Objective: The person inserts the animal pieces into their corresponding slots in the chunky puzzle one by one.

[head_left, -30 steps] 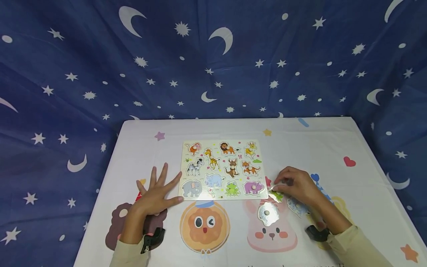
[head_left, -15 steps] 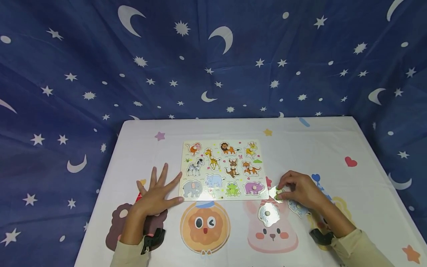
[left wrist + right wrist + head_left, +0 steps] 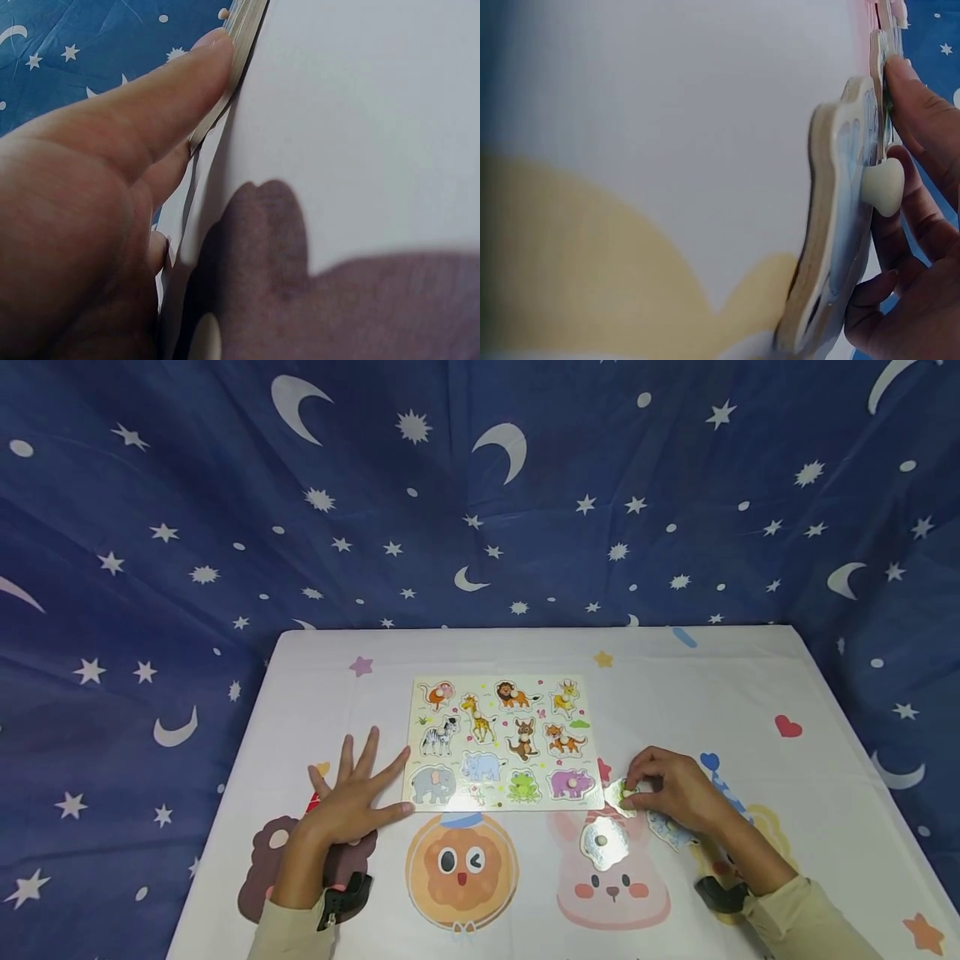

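In the head view my left hand point(image 3: 352, 802) lies flat with fingers spread, its thumb and index fingertips touching the left edge of a wooden animal puzzle board point(image 3: 543, 695). My right hand point(image 3: 675, 789) is just right of the board, thumb and fingers pinching a small green puzzle piece point(image 3: 621, 797) at its knob; the fingers hide part of it. A light-blue puzzle piece point(image 3: 670, 829) lies partly under that hand, and its pale knob point(image 3: 883, 186) shows up close in the right wrist view. Another knobbed piece point(image 3: 604, 843), washed out by glare, rests below the board's right corner.
The white tablecloth point(image 3: 705, 693) carries printed cartoon faces, stars and hearts. On the board, knobs show on several animals, such as the purple hippo point(image 3: 572, 783); the frog spot point(image 3: 523, 786) shows none. A dark blue starry curtain point(image 3: 420, 543) hangs behind the table.
My right hand has shifted slightly right and toward me, and the green piece now looks flatter on the cloth. My left hand and the board have stayed put.
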`<state>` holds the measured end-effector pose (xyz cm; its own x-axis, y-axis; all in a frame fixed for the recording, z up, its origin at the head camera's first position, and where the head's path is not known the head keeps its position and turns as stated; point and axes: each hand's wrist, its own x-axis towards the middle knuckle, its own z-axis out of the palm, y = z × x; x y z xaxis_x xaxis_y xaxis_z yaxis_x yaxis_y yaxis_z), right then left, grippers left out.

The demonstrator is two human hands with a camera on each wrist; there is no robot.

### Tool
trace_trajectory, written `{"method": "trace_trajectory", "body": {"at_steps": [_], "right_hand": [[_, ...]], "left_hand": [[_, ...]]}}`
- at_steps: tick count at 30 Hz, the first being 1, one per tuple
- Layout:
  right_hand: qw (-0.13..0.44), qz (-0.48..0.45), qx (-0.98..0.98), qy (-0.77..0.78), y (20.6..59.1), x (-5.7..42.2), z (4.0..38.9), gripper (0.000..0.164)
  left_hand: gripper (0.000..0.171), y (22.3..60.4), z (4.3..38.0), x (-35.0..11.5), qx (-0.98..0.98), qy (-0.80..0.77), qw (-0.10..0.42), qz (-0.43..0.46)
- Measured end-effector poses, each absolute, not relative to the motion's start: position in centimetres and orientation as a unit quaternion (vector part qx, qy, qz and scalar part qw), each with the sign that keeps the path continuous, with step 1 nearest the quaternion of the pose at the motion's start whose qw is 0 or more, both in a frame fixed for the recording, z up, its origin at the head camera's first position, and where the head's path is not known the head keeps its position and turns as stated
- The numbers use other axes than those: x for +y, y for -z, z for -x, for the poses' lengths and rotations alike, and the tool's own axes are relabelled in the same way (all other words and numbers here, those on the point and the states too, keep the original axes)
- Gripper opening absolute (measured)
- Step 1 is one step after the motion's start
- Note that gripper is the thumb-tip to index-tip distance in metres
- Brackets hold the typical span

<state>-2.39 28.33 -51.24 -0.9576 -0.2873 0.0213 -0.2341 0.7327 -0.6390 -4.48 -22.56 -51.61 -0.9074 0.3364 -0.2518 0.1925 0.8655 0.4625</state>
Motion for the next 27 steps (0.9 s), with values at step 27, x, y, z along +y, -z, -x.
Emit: {"method": "trace_trajectory", "body": {"at_steps": [27], "right_hand": [[0.037,0.143,0.924,0.352,49.9,26.5,3.7,0.023]], "left_hand": [[0.086,51.3,4.4,-22.5,0.951,-0.219,0.168,-0.137]]}}
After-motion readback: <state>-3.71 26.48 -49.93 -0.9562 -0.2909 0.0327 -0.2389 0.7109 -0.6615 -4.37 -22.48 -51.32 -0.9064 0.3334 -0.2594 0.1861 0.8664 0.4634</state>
